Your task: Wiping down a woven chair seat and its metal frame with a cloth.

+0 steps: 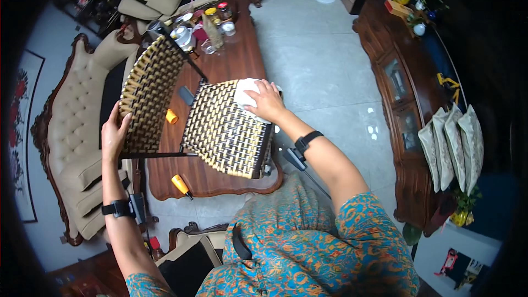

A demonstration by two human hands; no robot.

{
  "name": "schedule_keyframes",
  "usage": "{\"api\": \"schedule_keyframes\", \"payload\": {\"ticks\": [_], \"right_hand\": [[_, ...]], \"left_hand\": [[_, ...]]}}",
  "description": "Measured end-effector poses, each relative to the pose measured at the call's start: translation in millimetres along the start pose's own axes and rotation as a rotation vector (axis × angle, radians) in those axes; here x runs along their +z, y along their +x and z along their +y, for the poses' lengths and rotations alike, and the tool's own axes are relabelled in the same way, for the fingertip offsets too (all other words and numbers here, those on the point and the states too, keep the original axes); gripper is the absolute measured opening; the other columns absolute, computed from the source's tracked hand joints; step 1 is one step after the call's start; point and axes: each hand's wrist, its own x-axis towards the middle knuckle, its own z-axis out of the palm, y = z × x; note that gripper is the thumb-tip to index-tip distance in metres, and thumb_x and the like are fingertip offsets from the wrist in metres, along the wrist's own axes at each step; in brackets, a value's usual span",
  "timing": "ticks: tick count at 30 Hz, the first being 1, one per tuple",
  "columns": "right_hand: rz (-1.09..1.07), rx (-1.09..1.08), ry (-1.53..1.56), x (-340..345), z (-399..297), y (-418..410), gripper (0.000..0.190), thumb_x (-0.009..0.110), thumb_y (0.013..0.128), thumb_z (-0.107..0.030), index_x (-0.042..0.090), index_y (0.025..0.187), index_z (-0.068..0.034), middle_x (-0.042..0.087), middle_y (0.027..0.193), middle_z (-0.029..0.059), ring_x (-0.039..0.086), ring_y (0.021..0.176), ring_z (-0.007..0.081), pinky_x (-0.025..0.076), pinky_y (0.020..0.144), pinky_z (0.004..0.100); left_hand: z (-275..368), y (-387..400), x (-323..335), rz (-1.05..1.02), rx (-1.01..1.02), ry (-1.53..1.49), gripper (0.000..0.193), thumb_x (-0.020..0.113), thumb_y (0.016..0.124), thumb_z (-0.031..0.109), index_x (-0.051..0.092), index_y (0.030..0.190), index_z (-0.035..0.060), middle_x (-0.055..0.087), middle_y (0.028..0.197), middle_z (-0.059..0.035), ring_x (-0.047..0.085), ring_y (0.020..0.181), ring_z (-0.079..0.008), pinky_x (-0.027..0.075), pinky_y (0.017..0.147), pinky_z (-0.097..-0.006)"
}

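Observation:
A chair with a woven cream-and-brown seat (222, 136) and a matching curved backrest (150, 95) is in front of me, on or just over the wooden coffee table (239, 62). My left hand (113, 134) grips the outer edge of the backrest, thumb on the near side. Under my right hand (267, 100), a white cloth (244, 95) is pressed to the seat's far right corner. An orange bottle (179, 183) with a dark tip lies near the table's front edge. Between backrest and seat, a small orange cap (171, 116) and a dark flat object (186, 95) show on the tabletop.
Jars, cups and bags crowd the table's far end, among them a red-lidded jar (224, 11). A tufted sofa (78, 128) runs along the left. To the right, past the tiled floor (321, 70), stands a carved wooden cabinet (396, 90) with several cushions (451, 148) against it.

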Motion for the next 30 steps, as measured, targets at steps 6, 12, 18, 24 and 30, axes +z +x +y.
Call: {"api": "schedule_keyframes", "payload": {"ticks": [6,12,18,24,30], "right_hand": [[-0.249,-0.407,0.059,16.6,-86.1,-60.5,0.056,0.069,0.075,-0.045,0.059,0.124,-0.021,0.044,0.136,0.0169,0.036,0.130,0.0351,0.025,0.110,0.0518],[-0.312,-0.581,0.067,20.6,-96.2,-69.5,0.058,0.068,0.075,-0.051,0.058,0.125,-0.025,0.049,0.132,0.0109,0.041,0.128,0.0281,0.028,0.108,0.0529],[0.012,-0.145,-0.141,10.7,-18.3,3.9,0.055,0.060,0.081,-0.053,0.058,0.125,-0.022,0.049,0.132,0.0119,0.040,0.127,0.0289,0.025,0.108,0.0547],[-0.073,-0.121,-0.084,12.9,-28.7,5.7,0.051,0.062,0.082,-0.046,0.059,0.124,-0.019,0.045,0.135,0.0168,0.037,0.128,0.0342,0.025,0.109,0.0484],[-0.298,-0.552,0.072,24.5,-108.4,-69.7,0.056,0.071,0.073,-0.045,0.060,0.123,-0.021,0.048,0.132,0.0147,0.041,0.127,0.0337,0.027,0.110,0.0492]], "left_hand": [[0.0,-6.1,-8.0,0.006,-0.076,-0.005,0.055,0.065,0.086,0.030,0.050,0.131,0.0013,0.067,0.107,-0.0189,0.066,0.099,-0.0270,0.049,0.086,-0.0347],[-2.1,-4.2,-4.8,0.017,-0.040,0.023,0.057,0.064,0.086,0.033,0.050,0.131,0.0010,0.067,0.103,-0.0204,0.066,0.097,-0.0294,0.049,0.086,-0.0357],[7.8,-4.4,-5.5,0.017,-0.052,0.038,0.055,0.064,0.086,0.034,0.051,0.131,0.0036,0.068,0.099,-0.0193,0.067,0.093,-0.0285,0.050,0.083,-0.0357],[4.2,-3.5,-7.2,0.031,-0.051,0.036,0.054,0.064,0.086,0.034,0.052,0.130,0.0040,0.068,0.098,-0.0194,0.067,0.093,-0.0287,0.050,0.083,-0.0361],[2.0,-2.9,-7.0,0.012,-0.068,0.048,0.056,0.064,0.086,0.035,0.052,0.130,0.0037,0.068,0.097,-0.0196,0.067,0.091,-0.0290,0.050,0.082,-0.0360]]}}
